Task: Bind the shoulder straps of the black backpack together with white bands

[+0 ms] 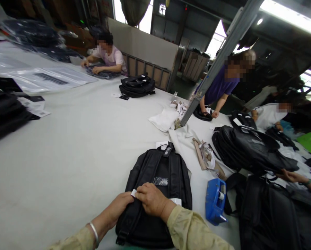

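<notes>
On the white tabletop [67, 156], a black backpack [150, 229] is laid strap side up. Over one strap, a small white slip [134, 193] is pinched by the left hand [119, 207] and right hand [153, 200]. A blue dispenser [214, 201] is seen alongside.

left grip [119, 207]: pinching | right grip [152, 201]: curled, pinching | close together

Pale yellow-green sleeves [190, 227] are worn, with a silver-coloured bangle [94, 232] around the left wrist [101, 225].
</notes>
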A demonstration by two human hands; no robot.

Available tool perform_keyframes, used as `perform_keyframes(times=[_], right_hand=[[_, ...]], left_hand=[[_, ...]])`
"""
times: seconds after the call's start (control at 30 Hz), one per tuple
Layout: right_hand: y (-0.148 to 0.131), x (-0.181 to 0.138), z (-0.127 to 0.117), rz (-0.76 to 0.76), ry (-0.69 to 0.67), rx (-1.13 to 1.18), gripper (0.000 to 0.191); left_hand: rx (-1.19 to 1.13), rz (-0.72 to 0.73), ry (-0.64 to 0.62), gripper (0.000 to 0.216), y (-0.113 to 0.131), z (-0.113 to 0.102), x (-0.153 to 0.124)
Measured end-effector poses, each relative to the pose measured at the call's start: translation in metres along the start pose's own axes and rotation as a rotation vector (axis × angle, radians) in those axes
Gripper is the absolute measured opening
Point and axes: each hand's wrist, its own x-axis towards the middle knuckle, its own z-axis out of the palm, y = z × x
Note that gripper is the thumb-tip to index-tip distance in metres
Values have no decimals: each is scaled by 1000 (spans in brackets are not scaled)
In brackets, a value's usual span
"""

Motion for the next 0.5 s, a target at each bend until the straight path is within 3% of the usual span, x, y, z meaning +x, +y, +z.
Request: perform_keyframes(times=[0.07,0.2,0.27,0.37,0.5], right_hand=[[-8,-6,5,95,81,55,42],[-17,-9,16,327,292,236,21],[-18,-9,19,450,368,266,22],[-21,-9,19,529,379,237,26],[-23,-12,18,561,361,214,18]], left_hand=[[-102,-45,21,28,0,2,2],[-34,-77,62,37,0,6,8],[-8,-97,78,35,-1,6,9],[14,-106,54,35,-1,4,11],[7,-143,-13,41,-1,3,14]])
